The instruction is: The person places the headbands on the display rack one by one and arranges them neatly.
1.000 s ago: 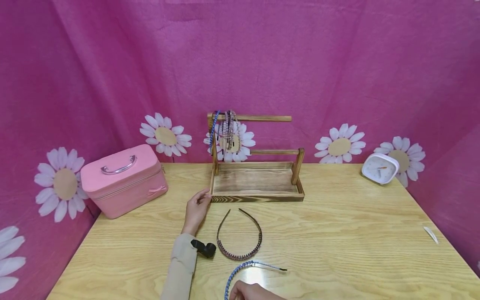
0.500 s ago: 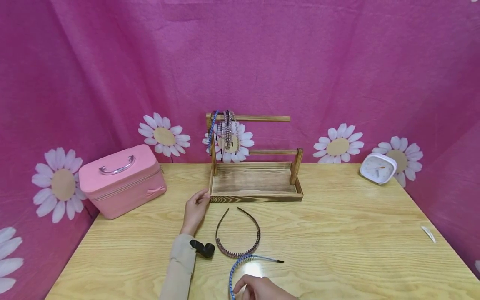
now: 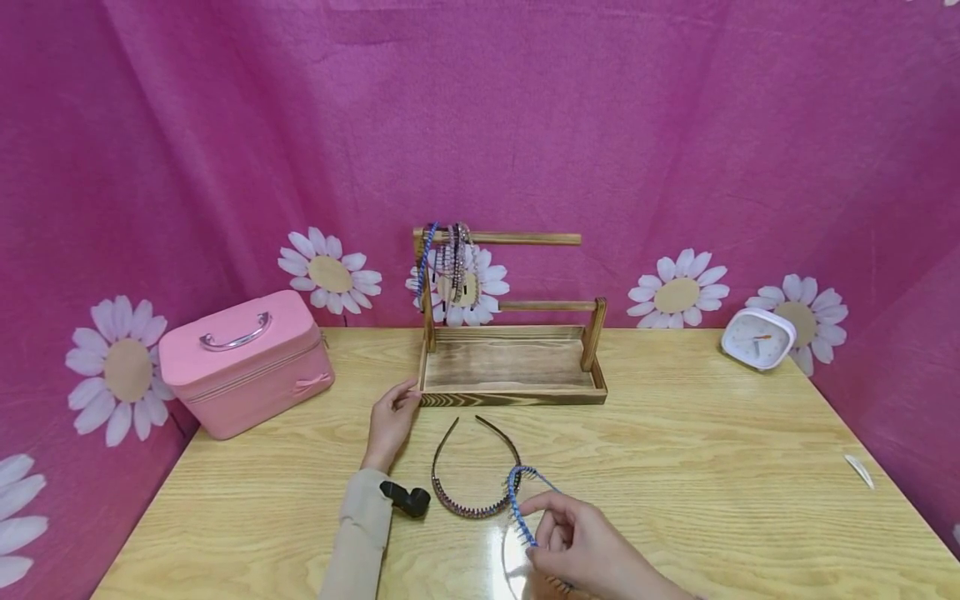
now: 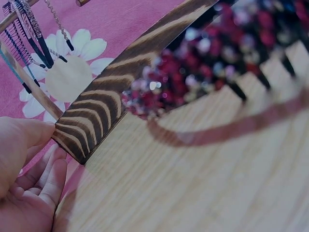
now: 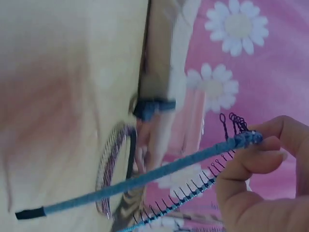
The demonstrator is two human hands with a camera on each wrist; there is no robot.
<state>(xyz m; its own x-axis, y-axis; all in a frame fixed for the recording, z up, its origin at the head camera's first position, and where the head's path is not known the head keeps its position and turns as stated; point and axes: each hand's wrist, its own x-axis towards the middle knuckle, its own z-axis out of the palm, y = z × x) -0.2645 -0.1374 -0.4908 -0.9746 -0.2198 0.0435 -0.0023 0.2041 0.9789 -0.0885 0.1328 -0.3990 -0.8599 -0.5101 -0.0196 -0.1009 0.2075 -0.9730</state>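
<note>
While the right hand (image 3: pixel 588 542) pinches the slim blue toothed headband (image 5: pixel 140 177), probably light and springy, best held mid-arch, the left hand (image 3: pixel 389 427) grips the brown wooden rack (image 3: pixel 517 399).

The left hand (image 3: pixel 390 425) reaches farther forward; the right hand (image 3: pixel 588 537) pinches, curled.

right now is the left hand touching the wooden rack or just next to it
Touching. The left wrist view shows it: the left hand has its thumb tip against the front corner of the wooden rack.
</note>
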